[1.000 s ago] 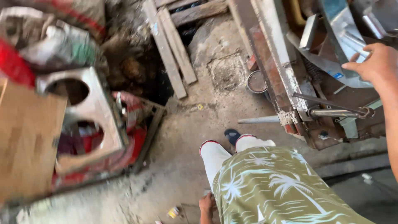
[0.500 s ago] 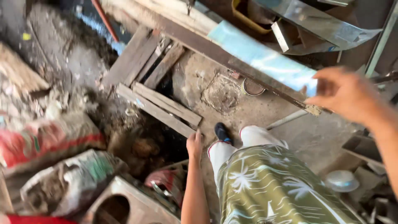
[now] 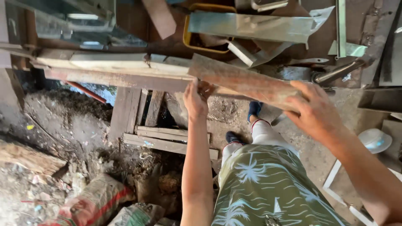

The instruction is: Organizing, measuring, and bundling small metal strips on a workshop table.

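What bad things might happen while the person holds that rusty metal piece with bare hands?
The rusty metal strip has thin edges, and both the left hand and right hand grip it bare, so a cut seems possible. If it slips, it might land on the feet right below. The loose wooden planks and rubble nearby might cause a trip.
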